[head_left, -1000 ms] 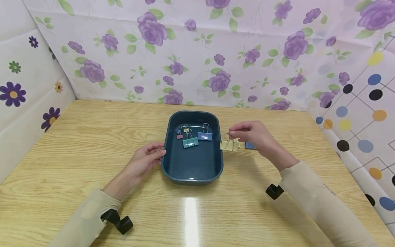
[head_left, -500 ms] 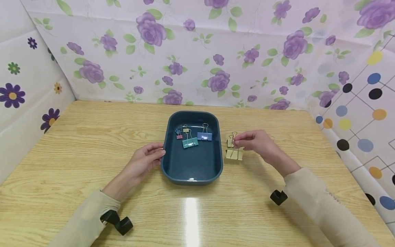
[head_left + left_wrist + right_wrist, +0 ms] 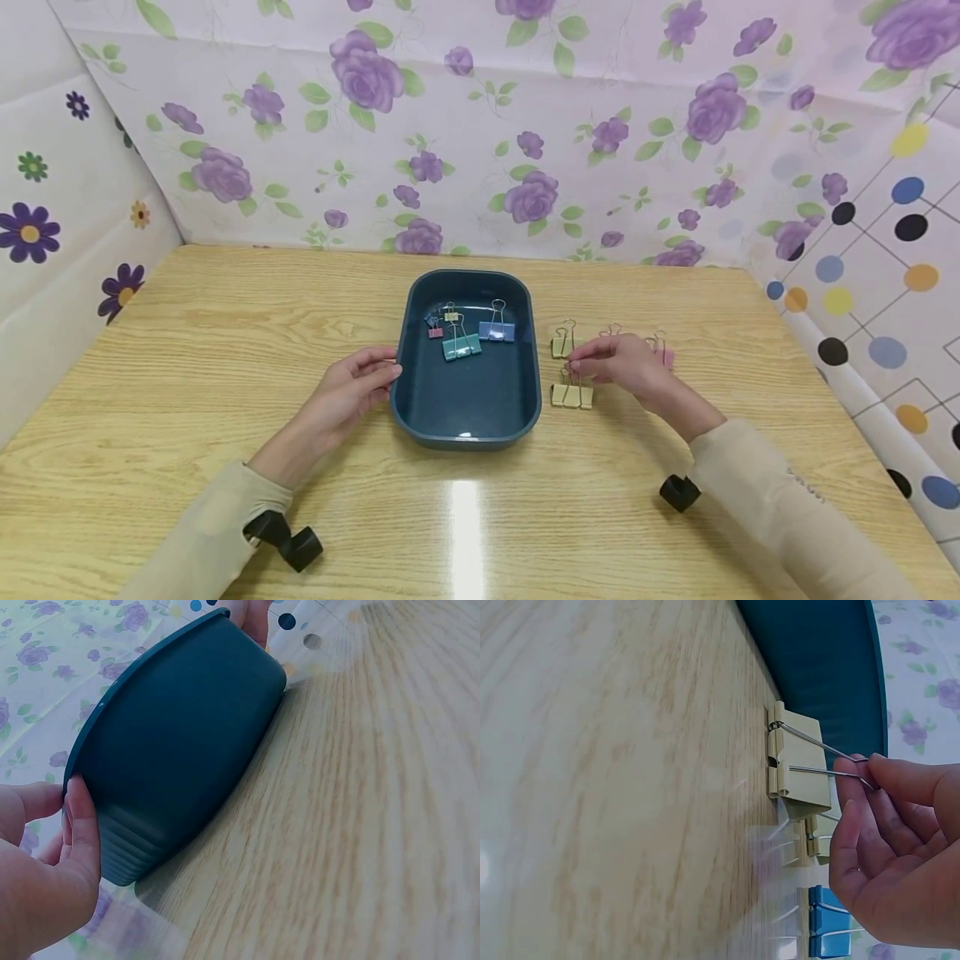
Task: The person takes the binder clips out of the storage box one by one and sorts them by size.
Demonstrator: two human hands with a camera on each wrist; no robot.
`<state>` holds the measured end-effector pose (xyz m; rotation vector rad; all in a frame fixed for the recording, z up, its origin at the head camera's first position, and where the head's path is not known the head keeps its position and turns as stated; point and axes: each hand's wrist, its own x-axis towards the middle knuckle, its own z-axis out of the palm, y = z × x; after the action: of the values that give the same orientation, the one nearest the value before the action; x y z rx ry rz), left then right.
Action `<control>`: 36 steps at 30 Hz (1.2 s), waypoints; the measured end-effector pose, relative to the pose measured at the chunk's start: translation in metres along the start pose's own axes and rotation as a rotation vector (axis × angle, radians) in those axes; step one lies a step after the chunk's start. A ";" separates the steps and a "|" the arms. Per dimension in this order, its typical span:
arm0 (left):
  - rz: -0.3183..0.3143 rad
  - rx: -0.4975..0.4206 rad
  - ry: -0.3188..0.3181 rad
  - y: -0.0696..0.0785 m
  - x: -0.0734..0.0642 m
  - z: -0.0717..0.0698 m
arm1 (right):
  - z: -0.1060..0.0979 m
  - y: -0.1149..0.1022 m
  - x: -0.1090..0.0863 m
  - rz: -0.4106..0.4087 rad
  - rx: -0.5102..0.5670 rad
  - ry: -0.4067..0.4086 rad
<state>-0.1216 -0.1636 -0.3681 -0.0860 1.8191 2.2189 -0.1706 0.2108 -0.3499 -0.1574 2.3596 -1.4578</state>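
Observation:
My left hand [image 3: 360, 379] grips the left rim of a dark teal tray [image 3: 472, 417], thumb and fingers pinching the edge in the left wrist view. To the tray's right, my right hand [image 3: 622, 367] pinches the wire handles of a large pale yellow binder clip [image 3: 572, 397], whose body hangs low beside the tray wall. Just behind it lies another yellow binder clip [image 3: 559, 347]. A blue binder clip [image 3: 829, 922] shows beyond it in the right wrist view, and the right hand largely hides that clip from the head camera.
Inside the tray lie a green binder clip [image 3: 462, 347], a lavender-blue binder clip [image 3: 497, 332] and several tiny ones, including a pink one [image 3: 435, 332]. A larger pink clip [image 3: 668, 357] lies behind my right wrist. Flowered cloth [image 3: 450, 125] backs the wooden table [image 3: 337, 508].
My right hand has brought the large yellow clip away from the tray's right rim, rightward and then nearer to me. The clips behind it have come into view. The left hand and tray stay put.

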 end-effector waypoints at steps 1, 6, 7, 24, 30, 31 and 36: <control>0.001 -0.001 -0.001 0.000 0.000 0.000 | 0.000 0.000 0.000 -0.005 -0.002 0.000; 0.005 -0.004 -0.004 -0.001 0.000 -0.001 | 0.001 0.001 0.001 -0.020 0.006 -0.007; 0.005 -0.002 -0.004 -0.001 0.000 -0.001 | 0.001 0.001 0.000 -0.022 0.009 -0.009; -0.003 -0.004 0.000 -0.001 0.000 0.000 | 0.004 0.003 0.001 -0.004 0.015 0.006; -0.003 -0.009 0.000 -0.001 0.000 0.001 | 0.005 0.002 0.001 0.000 -0.004 0.029; -0.002 -0.011 0.000 -0.001 0.000 0.001 | 0.005 0.001 0.001 0.002 -0.009 0.035; 0.001 -0.013 0.001 -0.001 0.000 0.000 | 0.006 0.001 0.002 0.004 -0.024 0.058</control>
<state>-0.1219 -0.1633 -0.3686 -0.0889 1.8062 2.2318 -0.1702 0.2053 -0.3534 -0.1185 2.4223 -1.4515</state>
